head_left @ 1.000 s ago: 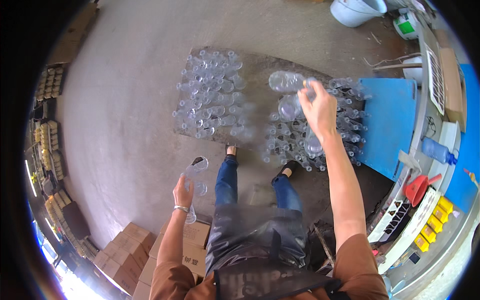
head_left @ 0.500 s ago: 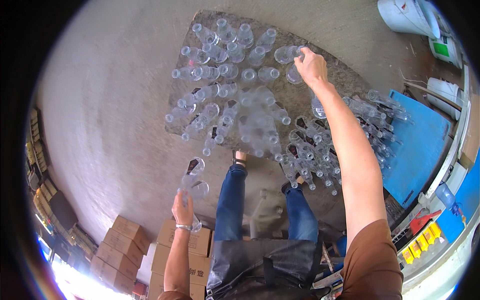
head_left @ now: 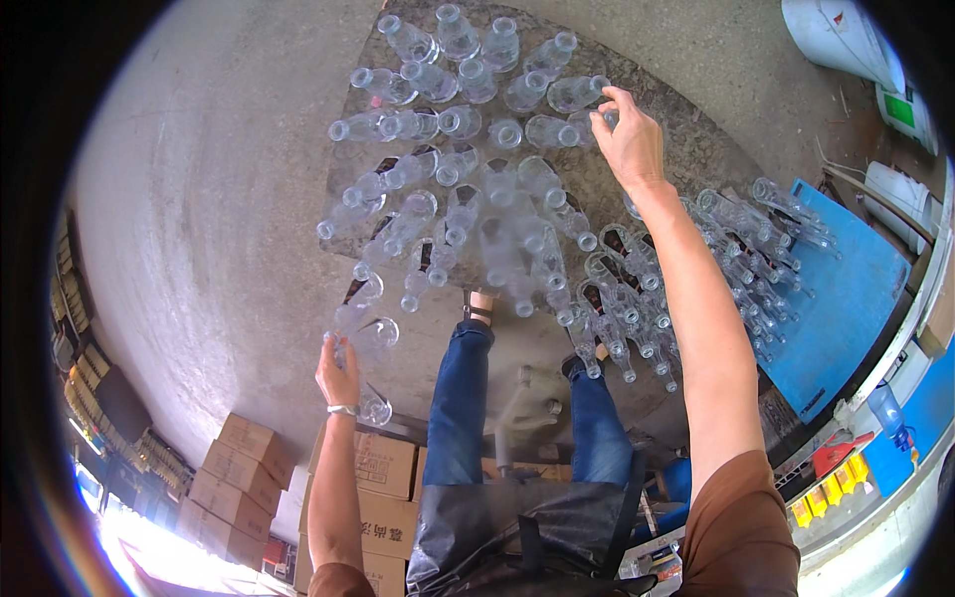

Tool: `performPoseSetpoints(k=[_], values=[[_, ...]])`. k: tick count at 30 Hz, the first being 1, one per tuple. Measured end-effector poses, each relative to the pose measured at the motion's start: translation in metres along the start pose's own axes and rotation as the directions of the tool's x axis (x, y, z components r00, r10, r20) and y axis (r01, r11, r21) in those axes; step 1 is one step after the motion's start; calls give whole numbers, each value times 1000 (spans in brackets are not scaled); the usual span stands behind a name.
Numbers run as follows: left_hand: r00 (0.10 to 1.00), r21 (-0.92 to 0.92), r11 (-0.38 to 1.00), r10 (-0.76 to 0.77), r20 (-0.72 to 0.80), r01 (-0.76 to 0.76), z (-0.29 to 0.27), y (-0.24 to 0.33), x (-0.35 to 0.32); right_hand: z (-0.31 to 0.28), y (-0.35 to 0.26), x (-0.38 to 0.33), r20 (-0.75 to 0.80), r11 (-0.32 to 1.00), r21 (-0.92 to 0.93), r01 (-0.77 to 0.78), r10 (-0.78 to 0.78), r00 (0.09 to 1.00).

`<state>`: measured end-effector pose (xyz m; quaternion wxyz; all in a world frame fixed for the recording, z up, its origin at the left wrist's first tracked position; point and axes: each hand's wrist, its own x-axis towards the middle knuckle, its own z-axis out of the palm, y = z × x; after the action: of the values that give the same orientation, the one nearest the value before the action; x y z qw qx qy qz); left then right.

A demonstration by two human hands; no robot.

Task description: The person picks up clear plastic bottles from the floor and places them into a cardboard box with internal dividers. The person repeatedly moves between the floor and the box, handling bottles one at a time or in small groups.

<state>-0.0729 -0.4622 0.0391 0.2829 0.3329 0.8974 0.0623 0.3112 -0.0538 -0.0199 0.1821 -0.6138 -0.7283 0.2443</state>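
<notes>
Several clear glass bottles stand in loose rows on a dark worn board (head_left: 686,134) on the floor. My right hand (head_left: 629,144) is over the far right of these rows, thumb and forefinger apart. The forefinger is at the mouth of one standing bottle (head_left: 575,94); another bottle is partly hidden beside the thumb. At the left, off the board, my left hand (head_left: 338,370) is closed on glass bottles (head_left: 376,336). Three of them show, fanned out with their bases outward and their necks toward the fingers.
More glass bottles (head_left: 731,254) lie packed together on the right, beside a blue panel (head_left: 846,298). White buckets (head_left: 841,40) stand at the far right. Cardboard boxes (head_left: 234,493) are stacked at the lower left. A blurred metal stand (head_left: 504,433) is between my legs.
My right thumb and forefinger have spread apart at the bottle mouth. My left hand, with its bottles, has moved left and slightly away from me. The view has shifted a little.
</notes>
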Motion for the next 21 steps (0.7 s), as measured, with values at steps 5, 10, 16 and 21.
performPoseSetpoints(k=[5, 10, 16, 21], values=[[998, 17, 1000, 16, -58, -15, 8, -3, 42, 20, 28, -14, -133, 995, 48, 87, -80, 988], [997, -64, 997, 31, -70, -36, 13, 18, 70, 15, 38, -39, -194, 997, 74, -28, 42, 980], [989, -4, 993, 121, -84, -122, 21, 15, 100, 15, 47, -54, -297, 973, 206, -100, 160, 941], [982, -80, 988, 123, -145, -136, 27, 31, 98, 30, 59, -70, -312, 925, 337, -176, 286, 906]])
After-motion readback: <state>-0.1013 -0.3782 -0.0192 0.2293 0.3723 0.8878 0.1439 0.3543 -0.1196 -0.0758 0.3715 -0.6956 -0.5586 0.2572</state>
